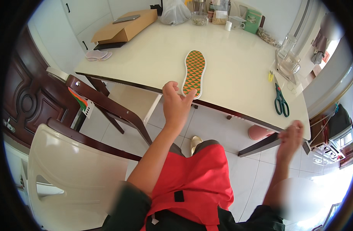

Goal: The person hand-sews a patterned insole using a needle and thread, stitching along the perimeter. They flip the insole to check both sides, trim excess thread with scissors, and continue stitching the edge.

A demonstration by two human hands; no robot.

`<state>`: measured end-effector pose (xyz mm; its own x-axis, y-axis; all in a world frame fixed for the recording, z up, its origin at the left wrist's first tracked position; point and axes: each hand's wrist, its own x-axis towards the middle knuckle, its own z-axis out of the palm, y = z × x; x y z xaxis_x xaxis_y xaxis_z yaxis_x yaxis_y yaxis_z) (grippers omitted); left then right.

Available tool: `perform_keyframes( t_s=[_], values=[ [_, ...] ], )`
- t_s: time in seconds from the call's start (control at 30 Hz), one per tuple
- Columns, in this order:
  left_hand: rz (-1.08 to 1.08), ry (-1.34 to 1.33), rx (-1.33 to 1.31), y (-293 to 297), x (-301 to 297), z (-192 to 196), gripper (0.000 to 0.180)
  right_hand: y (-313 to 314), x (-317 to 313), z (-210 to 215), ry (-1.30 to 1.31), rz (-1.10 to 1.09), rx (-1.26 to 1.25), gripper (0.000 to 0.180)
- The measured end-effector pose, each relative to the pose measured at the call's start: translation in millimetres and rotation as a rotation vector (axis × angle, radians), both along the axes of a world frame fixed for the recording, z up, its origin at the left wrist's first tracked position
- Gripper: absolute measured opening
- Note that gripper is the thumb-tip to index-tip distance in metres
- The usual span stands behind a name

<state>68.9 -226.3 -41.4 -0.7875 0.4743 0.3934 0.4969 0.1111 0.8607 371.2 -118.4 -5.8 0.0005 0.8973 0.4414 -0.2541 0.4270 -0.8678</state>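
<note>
Insole (194, 71), L hand (176, 104) at heel, thumb & fingers apart; R hand (290, 140) blurred nr table (138, 56), grip unclear.

Cream tabletop (145, 57), dark edge. Patterned insole (193, 71) at near edge. Scissors (278, 92) right. Carton (140, 27), pale pads (97, 55) left. Far side: bag (174, 13), bowl (200, 19), white cup (228, 26), green box (253, 21).
</note>
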Motion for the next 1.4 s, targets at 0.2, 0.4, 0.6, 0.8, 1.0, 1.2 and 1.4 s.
perform_keyframes(
  t_s=[0.2,0.4,0.6,0.8,1.0,1.2,1.4],
  values=[
    [-0.046,-0.565,0.271,-2.5,12.3,-7.3,0.062,-52.1,-103.6,-37.8,-0.111,0.403,-0.252,0.012],
    [-0.249,-0.83,0.299,-59.0,51.4,-32.9,0.049,-95.1,-152.0,-71.5,-0.186,0.617,-0.428,0.023],
    [-0.422,-0.866,0.281,-102.5,56.4,-53.8,0.027,-122.4,-157.1,-90.5,-0.033,0.661,-0.54,0.014],
    [-0.457,-0.864,0.308,-130.6,41.6,-54.3,0.032,-137.9,-162.3,-92.1,-0.004,0.742,-0.613,0.013],
    [-0.421,-0.915,0.374,-145.0,37.4,-51.5,0.031,-150.4,-166.2,-97.5,0.064,0.857,-0.699,0.013],
    [-0.404,-0.959,0.411,-151.1,36.4,-53.3,0.033,-149.8,-165.5,-101.5,0.148,0.993,-0.823,0.015],
    [-0.388,-0.979,0.411,-148.9,39.0,-51.1,0.033,-146.2,-163.0,-109.3,0.215,1.059,-0.899,0.014]
  ],
)
